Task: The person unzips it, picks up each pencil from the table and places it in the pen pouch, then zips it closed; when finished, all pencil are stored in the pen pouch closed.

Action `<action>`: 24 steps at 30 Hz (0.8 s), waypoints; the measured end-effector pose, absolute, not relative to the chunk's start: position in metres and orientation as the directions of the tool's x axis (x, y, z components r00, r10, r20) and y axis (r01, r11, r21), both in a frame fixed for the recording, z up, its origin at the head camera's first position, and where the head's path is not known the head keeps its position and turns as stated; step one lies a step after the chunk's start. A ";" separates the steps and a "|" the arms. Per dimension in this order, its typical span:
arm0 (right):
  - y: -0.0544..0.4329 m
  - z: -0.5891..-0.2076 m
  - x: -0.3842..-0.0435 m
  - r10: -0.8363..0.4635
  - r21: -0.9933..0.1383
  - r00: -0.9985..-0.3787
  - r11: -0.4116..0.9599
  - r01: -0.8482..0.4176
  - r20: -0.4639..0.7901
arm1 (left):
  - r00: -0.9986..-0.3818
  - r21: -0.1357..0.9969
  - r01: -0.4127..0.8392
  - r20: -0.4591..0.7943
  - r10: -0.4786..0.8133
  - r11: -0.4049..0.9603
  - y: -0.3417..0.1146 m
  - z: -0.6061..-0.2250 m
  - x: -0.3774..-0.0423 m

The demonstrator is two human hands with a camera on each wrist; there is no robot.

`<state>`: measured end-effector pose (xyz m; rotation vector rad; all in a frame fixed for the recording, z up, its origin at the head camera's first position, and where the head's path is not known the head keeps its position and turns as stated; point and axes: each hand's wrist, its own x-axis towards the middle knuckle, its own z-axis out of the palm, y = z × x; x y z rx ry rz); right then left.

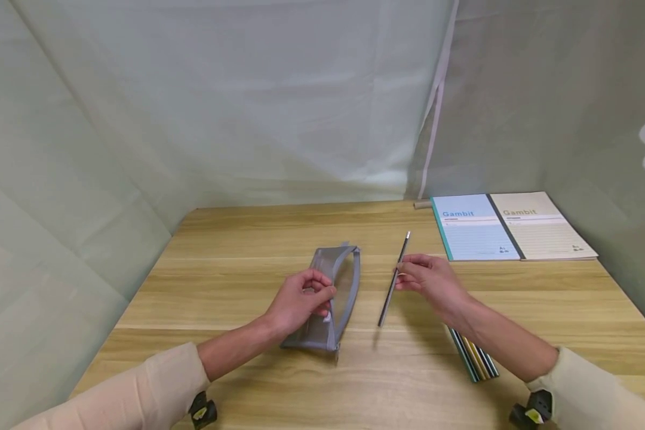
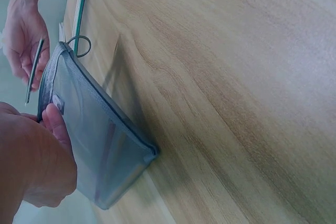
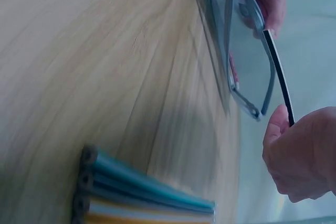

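My left hand pinches the near rim of a grey mesh zip pencil case, whose mouth gapes toward the right. A dark pencil with a pale end is pinched in my right hand. It is held above the table, tilted, a short way right of the case and apart from it. In the right wrist view, something reddish shows faintly at the case; its kind cannot be told. Below my right forearm lies a row of several pencils, green, gold and dark, partly hidden by the arm.
Two notebooks, one blue and one beige, lie side by side at the back right of the wooden table. A small brown piece sits beside them at the back edge. Cloth curtains enclose the table.
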<state>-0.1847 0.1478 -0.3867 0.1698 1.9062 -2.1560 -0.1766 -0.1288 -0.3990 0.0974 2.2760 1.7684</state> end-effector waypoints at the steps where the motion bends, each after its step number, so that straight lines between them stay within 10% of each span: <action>1: 0.145 -0.388 -0.185 -0.115 -0.957 -0.960 -0.117 0.267 -0.254 | -0.965 0.961 -0.103 -0.160 0.208 0.258 -0.129 -0.399 -0.177; 24: 0.083 -0.418 -0.186 -0.190 -0.945 -0.954 -0.188 0.268 -0.233 | -0.965 0.957 -0.091 -0.153 0.211 0.277 -0.129 -0.400 -0.177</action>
